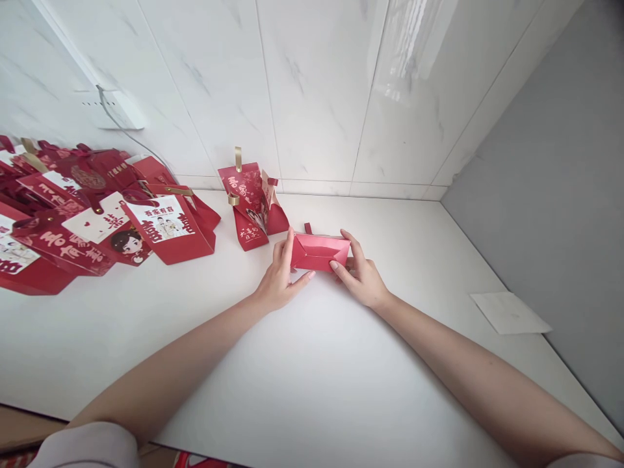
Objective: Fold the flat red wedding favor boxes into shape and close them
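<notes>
Between my two hands a red paper gift box (320,252) is held up with its folded bottom flaps facing me. A short dark red ribbon loop shows behind its far edge. My left hand (283,273) grips the left end, fingers along the side and thumb near the lower edge. On the right end, my right hand (359,273) has its thumb pressed on the bottom flap and its fingers behind. Just beyond my left hand stand red gift boxes (251,205) with gold and red ribbon loops, one of them partly open.
A crowd of red gift boxes (166,227) with ribbon handles fills the left of the white table (312,370). A white paper (509,313) lies near the right edge. Behind rises a tiled wall with a socket (110,109) and cable.
</notes>
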A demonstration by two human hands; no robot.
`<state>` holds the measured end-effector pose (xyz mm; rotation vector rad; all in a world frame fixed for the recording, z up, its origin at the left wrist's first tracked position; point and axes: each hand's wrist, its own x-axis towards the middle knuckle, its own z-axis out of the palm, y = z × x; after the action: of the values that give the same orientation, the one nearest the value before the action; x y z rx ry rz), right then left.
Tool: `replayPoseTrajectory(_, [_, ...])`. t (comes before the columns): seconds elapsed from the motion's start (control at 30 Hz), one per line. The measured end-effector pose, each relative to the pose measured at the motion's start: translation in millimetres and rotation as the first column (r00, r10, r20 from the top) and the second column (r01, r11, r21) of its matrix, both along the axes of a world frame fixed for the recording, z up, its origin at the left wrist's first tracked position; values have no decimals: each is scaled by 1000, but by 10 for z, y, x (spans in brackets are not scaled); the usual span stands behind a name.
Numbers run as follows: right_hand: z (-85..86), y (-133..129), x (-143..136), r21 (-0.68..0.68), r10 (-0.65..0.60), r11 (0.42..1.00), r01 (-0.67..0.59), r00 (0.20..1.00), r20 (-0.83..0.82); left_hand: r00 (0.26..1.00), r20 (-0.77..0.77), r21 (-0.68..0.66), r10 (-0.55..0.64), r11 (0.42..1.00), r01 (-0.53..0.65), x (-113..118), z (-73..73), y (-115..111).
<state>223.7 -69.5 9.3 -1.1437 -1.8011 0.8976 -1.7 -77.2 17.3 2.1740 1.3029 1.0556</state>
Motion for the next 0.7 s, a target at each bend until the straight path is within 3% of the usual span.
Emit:
replayPoseTrajectory(0.13, [16,-16,-14,25,-41,999,40,998,54,998,16,-14,-61,998,61,23,-2,-23])
replayPoseTrajectory(0.3, [41,-40,-23,29,-33,999,30,996,79,999,-25,9,-40,999,40,10,-37,-13])
replayPoseTrajectory(0.47, [46,-50,-33,-6,-4,1000,5,999,37,997,43,-56,-66,996,69,24,5,-37])
replayPoseTrajectory(0.7, [-6,-17,-38,-74,84,993,-88,995,-62,998,50,152,-35,988,27,-22,-19,58])
